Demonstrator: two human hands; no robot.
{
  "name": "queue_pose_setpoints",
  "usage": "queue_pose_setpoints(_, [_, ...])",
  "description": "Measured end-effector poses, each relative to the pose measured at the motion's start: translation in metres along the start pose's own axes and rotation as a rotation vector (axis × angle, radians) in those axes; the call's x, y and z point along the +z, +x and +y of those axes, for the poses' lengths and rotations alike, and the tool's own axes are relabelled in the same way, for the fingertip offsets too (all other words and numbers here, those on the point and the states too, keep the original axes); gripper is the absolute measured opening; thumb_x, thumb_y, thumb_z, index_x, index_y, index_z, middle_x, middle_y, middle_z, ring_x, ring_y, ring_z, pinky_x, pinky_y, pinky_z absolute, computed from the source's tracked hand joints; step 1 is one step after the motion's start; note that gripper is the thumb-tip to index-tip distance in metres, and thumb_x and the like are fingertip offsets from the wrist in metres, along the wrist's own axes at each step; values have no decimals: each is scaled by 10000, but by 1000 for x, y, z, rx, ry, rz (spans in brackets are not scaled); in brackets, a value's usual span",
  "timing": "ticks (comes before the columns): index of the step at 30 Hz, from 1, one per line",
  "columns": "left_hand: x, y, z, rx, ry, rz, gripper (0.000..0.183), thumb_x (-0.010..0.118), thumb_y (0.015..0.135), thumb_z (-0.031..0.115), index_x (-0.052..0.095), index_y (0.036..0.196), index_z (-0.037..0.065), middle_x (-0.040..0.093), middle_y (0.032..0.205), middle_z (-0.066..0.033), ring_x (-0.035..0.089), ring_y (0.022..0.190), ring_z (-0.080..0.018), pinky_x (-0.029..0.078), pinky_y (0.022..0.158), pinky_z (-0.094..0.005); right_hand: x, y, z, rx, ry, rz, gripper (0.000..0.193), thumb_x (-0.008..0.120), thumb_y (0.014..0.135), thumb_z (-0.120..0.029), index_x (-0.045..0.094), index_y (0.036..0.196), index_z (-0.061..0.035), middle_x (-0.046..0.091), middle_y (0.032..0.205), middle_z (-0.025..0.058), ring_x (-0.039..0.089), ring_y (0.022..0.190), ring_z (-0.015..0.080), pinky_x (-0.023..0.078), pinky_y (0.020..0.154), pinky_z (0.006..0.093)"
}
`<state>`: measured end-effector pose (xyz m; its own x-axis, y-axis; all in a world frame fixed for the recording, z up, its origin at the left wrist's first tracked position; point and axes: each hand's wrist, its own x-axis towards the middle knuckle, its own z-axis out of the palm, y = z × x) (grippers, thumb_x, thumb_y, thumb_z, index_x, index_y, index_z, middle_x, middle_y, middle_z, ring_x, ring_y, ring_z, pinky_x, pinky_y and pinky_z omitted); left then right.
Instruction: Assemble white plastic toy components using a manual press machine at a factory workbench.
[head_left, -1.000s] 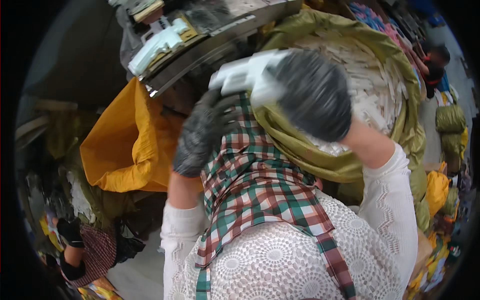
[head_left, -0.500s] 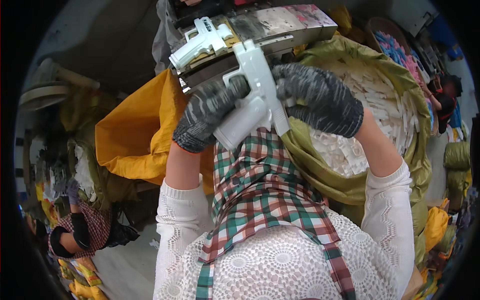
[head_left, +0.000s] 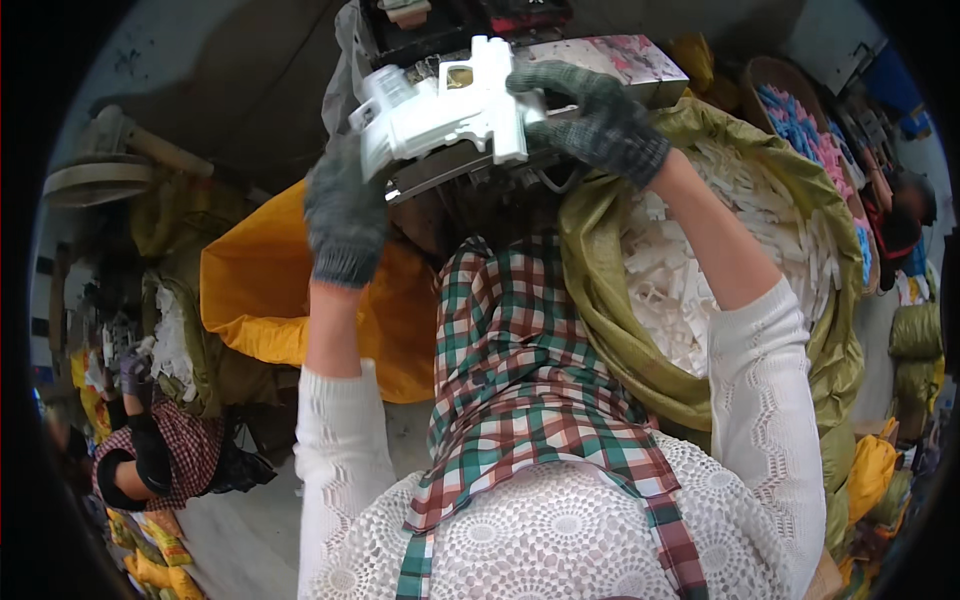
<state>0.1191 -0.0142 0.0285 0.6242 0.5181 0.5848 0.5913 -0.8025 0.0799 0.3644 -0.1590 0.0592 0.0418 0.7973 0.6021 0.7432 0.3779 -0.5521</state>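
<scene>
My right hand (head_left: 598, 118), in a dark grey knitted glove, grips a white plastic toy gun (head_left: 503, 105) near the middle of the bench. Left of it and touching or overlapping it is a second white toy gun (head_left: 425, 125), smeared by motion. My left hand (head_left: 347, 208), in a matching glove, closes around the left end of that second one; its fingertips are partly hidden. Both toy guns are above the front edge of the metal-topped bench (head_left: 600, 55).
An olive woven sack (head_left: 590, 270) full of white plastic pieces (head_left: 680, 290) stands at my right. At my left hangs an orange sack (head_left: 250, 280). A basket of blue and pink pieces (head_left: 800, 120) is farther right. Another person (head_left: 160, 450) works at the far left.
My hands have moved up and apart, the right carrying its toy gun toward the bench. The toy gun that lay on the bench is now at my left hand, turned and shifted.
</scene>
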Motion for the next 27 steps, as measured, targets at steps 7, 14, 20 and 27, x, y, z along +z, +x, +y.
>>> queue_pose_setpoints(7, [-36, -101, -109, -355, 437, -163, 683, 638, 775, 361, 364, 1308, 32, 472, 1207, -243, 440, 1108, -405, 330, 958, -456, 39, 56, 40, -92, -303, -164, 361, 525, 856, -292, 547, 1191, -159, 535, 1213, 86, 498, 1109, 266, 394, 951, 377])
queue_pose_setpoints(14, [-16, -97, -107, -310, 118, -320, 620, 617, 807, 352, 398, 1303, 53, 460, 1259, -224, 411, 1179, -373, 326, 980, -437, -13, -5, 11, 131, -300, -137, 335, 632, 811, -198, 593, 1121, -77, 613, 1068, 114, 565, 987, 262, 441, 861, 348])
queue_pose_setpoints(20, [-3, -82, -81, -281, -285, -354, 406, 586, 859, 210, 503, 1222, 49, 583, 1130, -162, 559, 1041, -259, 418, 885, -332, -97, -147, 45, 691, -814, -589, 394, 588, 800, -402, 623, 1007, -68, 620, 996, 152, 585, 925, 300, 452, 819, 395])
queue_pose_setpoints(27, [5, -64, -41, -239, -348, -382, 369, 561, 876, 178, 505, 1213, 40, 612, 1077, -149, 592, 978, -234, 434, 846, -316, -93, -242, 40, 1200, -1004, -678, 638, 545, 782, -452, 448, 1203, 17, 591, 1082, 194, 581, 988, 314, 454, 834, 419])
